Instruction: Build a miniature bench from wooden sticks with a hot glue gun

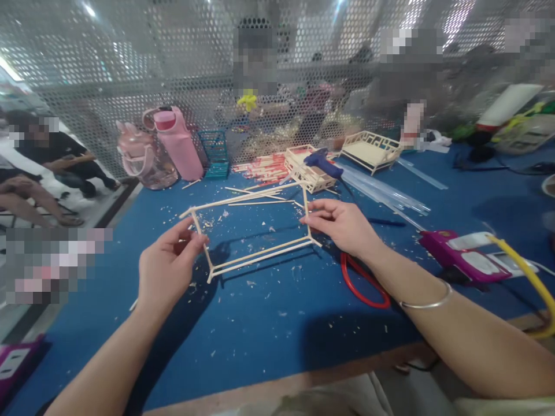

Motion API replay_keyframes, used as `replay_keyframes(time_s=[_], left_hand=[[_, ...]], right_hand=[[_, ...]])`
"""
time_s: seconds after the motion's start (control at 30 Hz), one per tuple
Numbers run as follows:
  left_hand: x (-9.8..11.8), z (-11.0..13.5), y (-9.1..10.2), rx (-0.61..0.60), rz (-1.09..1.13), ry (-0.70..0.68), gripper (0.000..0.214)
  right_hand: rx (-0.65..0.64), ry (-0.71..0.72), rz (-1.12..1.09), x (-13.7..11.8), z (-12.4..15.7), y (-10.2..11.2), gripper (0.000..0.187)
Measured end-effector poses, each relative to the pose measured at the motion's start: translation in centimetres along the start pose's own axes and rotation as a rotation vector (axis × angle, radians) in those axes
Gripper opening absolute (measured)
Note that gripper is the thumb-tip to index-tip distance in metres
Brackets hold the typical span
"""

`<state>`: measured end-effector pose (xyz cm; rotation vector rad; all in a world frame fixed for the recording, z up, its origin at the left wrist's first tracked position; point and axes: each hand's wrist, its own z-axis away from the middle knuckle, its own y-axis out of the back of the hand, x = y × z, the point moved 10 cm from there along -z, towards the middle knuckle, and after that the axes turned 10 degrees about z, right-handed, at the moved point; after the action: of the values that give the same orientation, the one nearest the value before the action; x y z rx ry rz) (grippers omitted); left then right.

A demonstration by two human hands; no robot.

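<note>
Between my two hands a rectangular frame of thin wooden sticks (pixel 264 252) is held tilted above the blue table. My left hand (pixel 171 260) pinches its left upright stick between thumb and fingers. On the opposite side, my right hand (pixel 340 225) pinches the right upright stick. The frame's corners have short stick ends poking out. Loose wooden sticks (pixel 260 202) lie on the table behind it. Red-handled scissors (pixel 364 292), partly covered by my right forearm, rest below my right hand.
A blue glue gun (pixel 323 163) lies against a small wooden stick model (pixel 303 167); another model (pixel 370 151) stands behind. Clear glue sticks (pixel 385 193), a purple power strip (pixel 463 257), a pink bottle (pixel 180 144) and a clear pink jug (pixel 145 159) surround the work. Scraps litter the blue table (pixel 260 329).
</note>
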<state>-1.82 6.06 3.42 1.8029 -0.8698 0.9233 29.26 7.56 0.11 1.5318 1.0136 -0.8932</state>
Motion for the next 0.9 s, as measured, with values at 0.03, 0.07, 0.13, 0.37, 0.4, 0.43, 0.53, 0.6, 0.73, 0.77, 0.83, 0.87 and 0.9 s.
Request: replay_keyframes(time_s=[0.03, 0.07, 0.13, 0.37, 0.4, 0.43, 0.53, 0.6, 0.73, 0.77, 0.83, 0.87, 0.9], left_hand=[[0.2, 0.1, 0.3, 0.027, 0.031, -0.022, 0.042], [0.3, 0.2, 0.6, 0.054, 0.060, -0.044, 0.035], [0.7, 0.4, 1.1, 0.092, 0.113, -0.096, 0.027], [2.1, 0.9, 1.4, 0.104, 0.072, -0.198, 0.015], [2.3, 0.9, 1.4, 0.095, 0.042, -0.190, 0.016], [2.4, 1.0, 1.3, 0.088, 0.021, -0.183, 0.016], [2.4, 1.3, 1.1, 0.069, 0.043, -0.144, 0.016], [2.3, 1.3, 1.1, 0.062, 0.090, -0.140, 0.017], [2.0, 1.3, 0.8, 0.023, 0.127, -0.160, 0.016], [1.9, 1.2, 0.6, 0.010, 0.138, -0.163, 0.016], [1.5, 1.1, 0.3, -0.022, 0.170, -0.144, 0.017], [1.2, 1.0, 0.1, -0.036, 0.193, -0.120, 0.018], [0.7, 0.9, -0.2, -0.050, 0.217, -0.087, 0.020]], right_hand=[[0.040, 0.068, 0.011, -0.9, 0.2, 0.5, 0.025], [0.071, 0.129, 0.017, -1.6, 0.5, 0.8, 0.022], [0.115, 0.230, 0.032, -2.9, 1.0, 1.3, 0.015], [0.180, 0.368, 0.211, -4.4, 1.9, 1.7, 0.011], [0.185, 0.358, 0.239, -4.3, 1.8, 1.7, 0.012], [0.186, 0.346, 0.263, -4.2, 1.8, 1.7, 0.013], [0.173, 0.311, 0.291, -3.9, 1.6, 1.7, 0.014], [0.168, 0.301, 0.301, -3.8, 1.6, 1.6, 0.013], [0.164, 0.295, 0.321, -3.6, 1.7, 1.6, 0.010], [0.160, 0.294, 0.334, -3.5, 1.7, 1.6, 0.009], [0.147, 0.288, 0.368, -3.2, 1.6, 1.4, 0.007], [0.138, 0.281, 0.381, -3.0, 1.6, 1.3, 0.007], [0.125, 0.274, 0.388, -2.8, 1.5, 1.1, 0.007]])
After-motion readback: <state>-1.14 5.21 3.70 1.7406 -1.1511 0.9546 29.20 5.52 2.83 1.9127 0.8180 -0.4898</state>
